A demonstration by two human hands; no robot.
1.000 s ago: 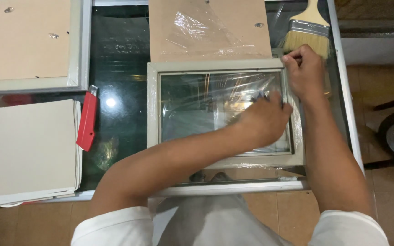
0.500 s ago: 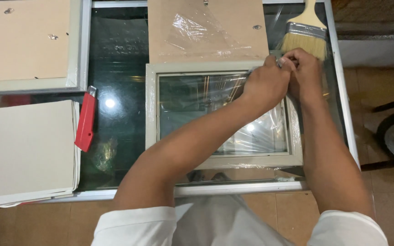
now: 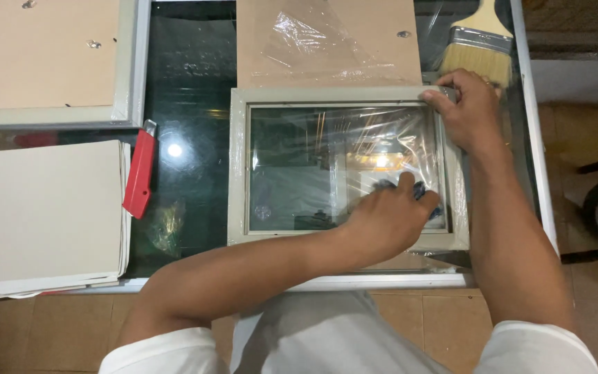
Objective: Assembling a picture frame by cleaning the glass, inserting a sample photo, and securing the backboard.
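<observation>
Your left hand fingers curl tight around a dark cloth on the glass; your right hand pinches the frame at its far right corner.

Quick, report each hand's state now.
Left hand: closed on a small dark blue object, pressed on the grey picture frame's glass.
Right hand: gripping the frame's top right corner.

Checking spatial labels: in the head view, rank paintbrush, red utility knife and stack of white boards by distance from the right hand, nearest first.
From the right hand at the frame's top right corner:
1. Paintbrush, just above it, top right.
2. Red utility knife, left of the frame on the glass.
3. Stack of white boards, far left.
</observation>
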